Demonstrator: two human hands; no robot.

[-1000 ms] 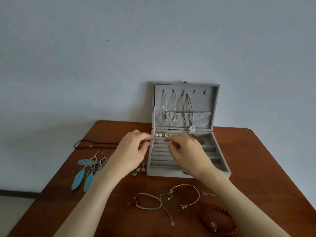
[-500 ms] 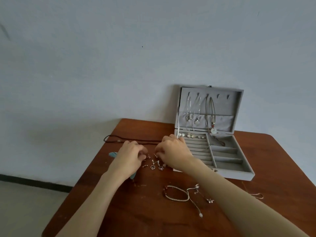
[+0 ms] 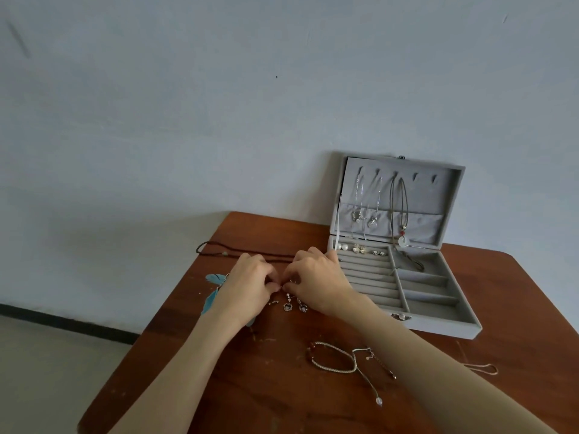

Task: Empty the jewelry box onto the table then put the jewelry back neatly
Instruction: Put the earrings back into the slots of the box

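Both hands are meeting fingertip to fingertip, the left hand (image 3: 250, 283) and right hand (image 3: 316, 283) each pinching narrowly; what they are pinching is too small to tell. Small earrings (image 3: 294, 305) are lying just below them on the bench (image 3: 250, 386), beside the open jewelry box (image 3: 438, 327).
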